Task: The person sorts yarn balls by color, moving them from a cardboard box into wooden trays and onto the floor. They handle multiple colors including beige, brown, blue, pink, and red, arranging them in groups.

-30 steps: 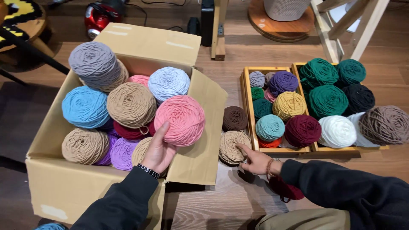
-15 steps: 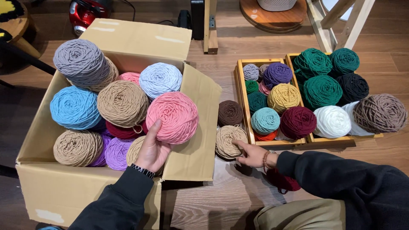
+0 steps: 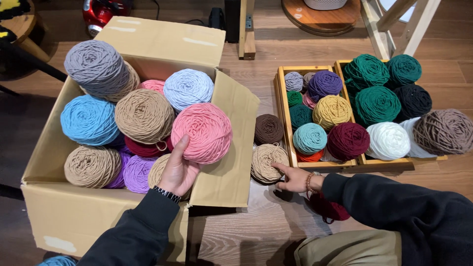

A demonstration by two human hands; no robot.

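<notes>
A cardboard box (image 3: pixel 69 216) fills the left half of the frame, flaps open, packed with balls of yarn: a grey ball (image 3: pixel 96 66) at the upper left, a blue ball (image 3: pixel 88 119) below it, a tan ball (image 3: pixel 144 116) in the middle, a pale lilac ball (image 3: pixel 188 88) near the back flap, plus beige and purple ones lower down. The left hand (image 3: pixel 178 170) cups the underside of a pink ball (image 3: pixel 202 132) at the box's right edge, thumb up against its side, fingers curled around it from below. The right hand (image 3: pixel 295 178) rests on the floor at centre, fingers loosely spread, the index fingertip touching a beige ball (image 3: pixel 268 161) that lies on the floor just left of the trays. A brown ball (image 3: pixel 269 129) sits just above it. Two wooden trays (image 3: pixel 283 98) stand side by side at the right, holding purple, mustard, teal, maroon, green, black and white balls; a taupe ball (image 3: pixel 443 130) rests on the far right edge. The floor (image 3: pixel 256 231) is wooden planks, with wooden furniture legs along the top.
</notes>
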